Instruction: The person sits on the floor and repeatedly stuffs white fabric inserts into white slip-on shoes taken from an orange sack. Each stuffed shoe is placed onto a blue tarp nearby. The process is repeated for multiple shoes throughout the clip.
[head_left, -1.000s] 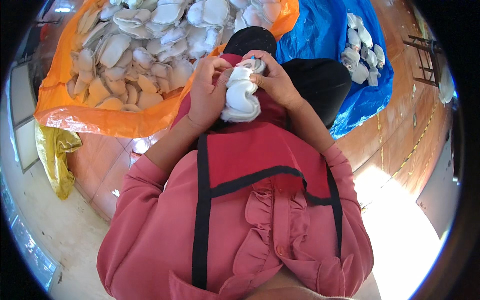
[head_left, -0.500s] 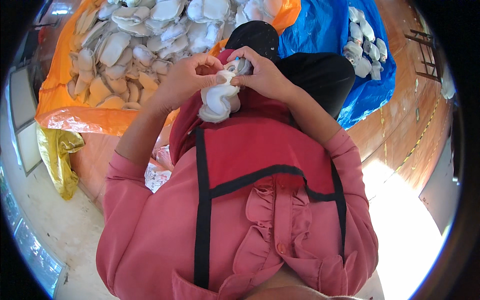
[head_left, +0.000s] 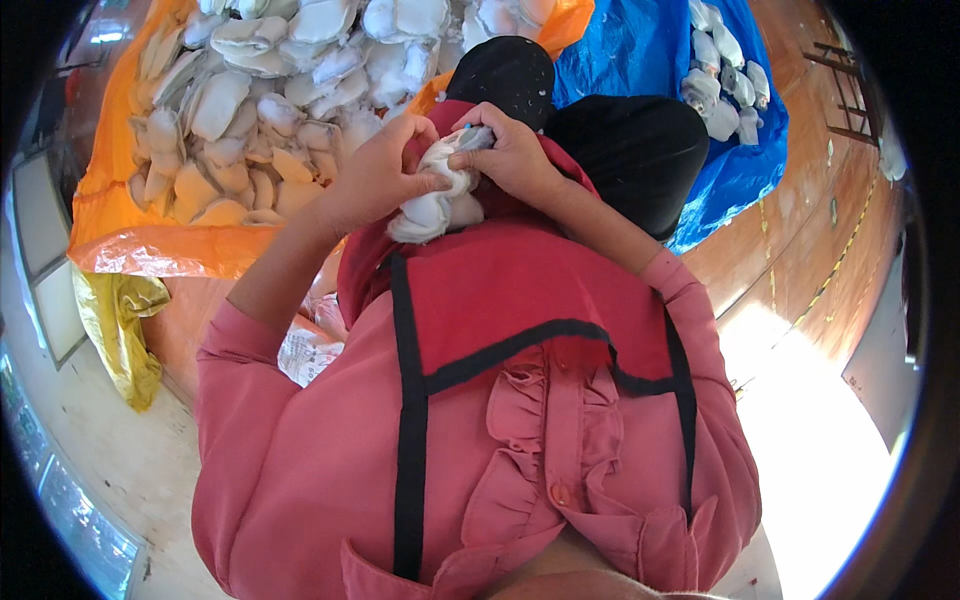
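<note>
Over my lap I hold a soft white padded piece, bunched and folded, its fuzzy lower end hanging free. A grey part with a small touch of blue shows at its upper end. My left hand pinches its left side between thumb and fingers. Around the upper right, by the grey part, my right hand is closed, its thumb pressed on the white material. Some of the fingers are hidden behind the piece.
A heap of rounded white padded pieces lies on an orange plastic sheet at the far left. Several white and grey bundles lie on a blue sheet at the far right. A yellow bag lies on the floor at left.
The padded piece has been turned and squeezed into a tighter, more twisted shape. My left hand has moved slightly down along it, and my right thumb has shifted up and left.
</note>
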